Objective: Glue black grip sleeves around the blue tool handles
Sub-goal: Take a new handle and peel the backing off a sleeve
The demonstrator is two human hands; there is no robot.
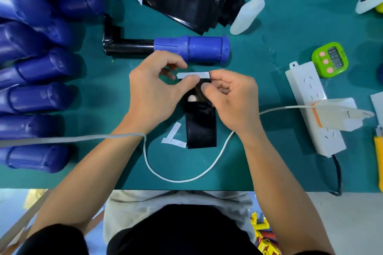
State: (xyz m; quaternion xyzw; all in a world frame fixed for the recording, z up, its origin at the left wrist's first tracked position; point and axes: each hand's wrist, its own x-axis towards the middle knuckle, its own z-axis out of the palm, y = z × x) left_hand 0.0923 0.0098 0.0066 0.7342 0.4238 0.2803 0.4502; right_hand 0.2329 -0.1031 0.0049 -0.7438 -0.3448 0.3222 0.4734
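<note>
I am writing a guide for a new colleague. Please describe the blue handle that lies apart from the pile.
On the green mat, a pile of blue handles fills the left side. One tool handle lies alone at the centre, crosswise, just beyond the left hand and right hand. Only it shows its black shaft, pointing left.

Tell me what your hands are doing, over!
Left hand pinches white strip; right hand holds black sleeve. Blue handle bare, lying beyond. White cable loops by the wrists.
</note>
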